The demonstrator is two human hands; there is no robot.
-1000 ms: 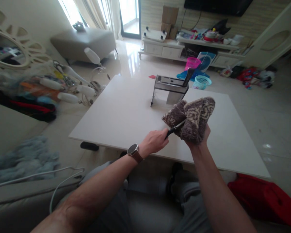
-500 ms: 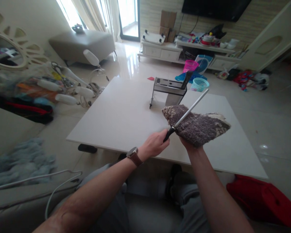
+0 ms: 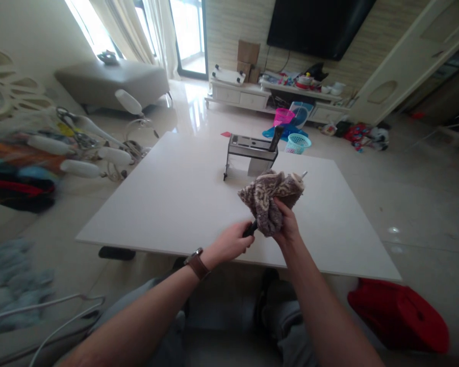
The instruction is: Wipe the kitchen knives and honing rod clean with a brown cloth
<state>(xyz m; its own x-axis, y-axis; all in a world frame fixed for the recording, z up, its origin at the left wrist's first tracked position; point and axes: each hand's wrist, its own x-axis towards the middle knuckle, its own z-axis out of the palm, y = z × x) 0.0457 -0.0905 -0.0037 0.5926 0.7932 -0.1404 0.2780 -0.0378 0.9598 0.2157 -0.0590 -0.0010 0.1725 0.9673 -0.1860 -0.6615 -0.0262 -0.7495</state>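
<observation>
Over the near right part of the white table (image 3: 156,199), the left hand (image 3: 232,241) curls tightly around the black handle of a honing steel (image 3: 249,229). The left forearm comes in from the near left corner and slants right and away, a wristwatch (image 3: 193,255) with a brown strap at its wrist. The right forearm rises from the near right and leans left toward its hand. The right hand (image 3: 289,227) grips a brown-and-cream patterned towel (image 3: 270,199), pinching it with the thumb laid along the right side; the other fingers are mostly hidden, so how far they wrap around cannot be told.

The towel is bunched about the steel, covering most of the rod. The steel's long axis runs slantwise from near left to far right: the handle sits at the near left end, and the bare metal tip pokes out beyond the towel's far right edge. The hands are close together, well clear of the table's far edge. Just beyond the towel stands a metal knife rack (image 3: 247,142), a black-handled knife (image 3: 276,137) in its right end.
</observation>
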